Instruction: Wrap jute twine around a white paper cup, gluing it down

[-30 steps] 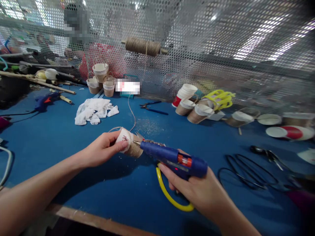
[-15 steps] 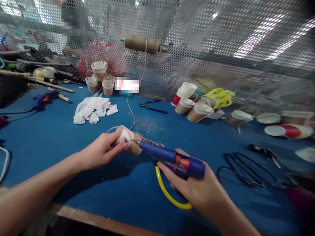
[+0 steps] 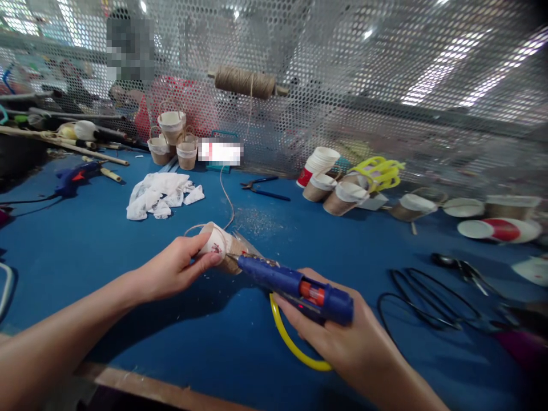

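A small paper cup, white at its rim and wrapped in brown twine lower down, lies tilted on its side above the blue table. My left hand pinches its white rim between thumb and fingers. My right hand is wrapped round a blue glue gun, whose metal tip points left and meets the cup's side near the edge of the twine. A strand of twine runs from the cup to the back. A yellow tube curves below the gun.
Twine-wrapped cups stand at the back left by white cloth. Pliers lie behind the cup. More cups and black cable are at the right. A twine spool hangs on the mesh. Another blue glue gun lies left.
The gun's tip has shifted slightly down and left along the cup. The whole view has moved a little; both hands keep their holds.
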{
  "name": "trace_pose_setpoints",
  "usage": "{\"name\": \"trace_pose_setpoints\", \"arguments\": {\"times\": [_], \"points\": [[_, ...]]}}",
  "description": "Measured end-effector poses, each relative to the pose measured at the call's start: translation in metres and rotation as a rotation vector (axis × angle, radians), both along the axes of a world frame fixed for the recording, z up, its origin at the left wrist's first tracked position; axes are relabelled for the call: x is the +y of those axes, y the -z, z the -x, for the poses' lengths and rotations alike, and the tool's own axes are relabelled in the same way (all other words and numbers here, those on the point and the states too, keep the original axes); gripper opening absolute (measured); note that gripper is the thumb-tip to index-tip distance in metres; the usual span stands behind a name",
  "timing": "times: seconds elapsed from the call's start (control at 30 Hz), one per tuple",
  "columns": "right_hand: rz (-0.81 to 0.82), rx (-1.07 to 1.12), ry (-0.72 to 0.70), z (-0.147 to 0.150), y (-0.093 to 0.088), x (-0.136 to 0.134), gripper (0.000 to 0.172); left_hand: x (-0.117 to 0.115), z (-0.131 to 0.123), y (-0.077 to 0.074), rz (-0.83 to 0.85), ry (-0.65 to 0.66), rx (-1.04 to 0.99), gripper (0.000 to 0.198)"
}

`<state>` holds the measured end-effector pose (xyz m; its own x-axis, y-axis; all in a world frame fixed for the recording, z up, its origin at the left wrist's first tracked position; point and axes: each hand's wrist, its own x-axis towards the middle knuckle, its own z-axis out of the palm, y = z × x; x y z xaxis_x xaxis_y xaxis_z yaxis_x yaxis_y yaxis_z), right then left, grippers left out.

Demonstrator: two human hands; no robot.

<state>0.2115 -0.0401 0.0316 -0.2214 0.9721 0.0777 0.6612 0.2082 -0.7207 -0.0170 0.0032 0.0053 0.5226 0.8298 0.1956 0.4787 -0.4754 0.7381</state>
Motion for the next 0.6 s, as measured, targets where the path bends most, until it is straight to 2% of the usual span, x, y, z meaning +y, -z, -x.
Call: {"name": "trace_pose_setpoints", "arguments": {"times": [0.13,0.3,0.6], "points": [[0.016,0.018,0.057,-0.0015,0.0003,0.0006,0.016,0.0001,0.0006,0.0005,-0.014,0.017,0.009,0.025],[0.007,-0.012,-0.021,-0.0047,0.0041,0.0013,0.019,0.0011,0.0017,0.0018,-0.020,0.027,0.013,0.025],[-0.022,-0.042,-0.047,-0.0043,0.0019,0.0004,0.017,0.0004,0.0007,0.0012,0.021,0.014,0.000,0.027]]}}
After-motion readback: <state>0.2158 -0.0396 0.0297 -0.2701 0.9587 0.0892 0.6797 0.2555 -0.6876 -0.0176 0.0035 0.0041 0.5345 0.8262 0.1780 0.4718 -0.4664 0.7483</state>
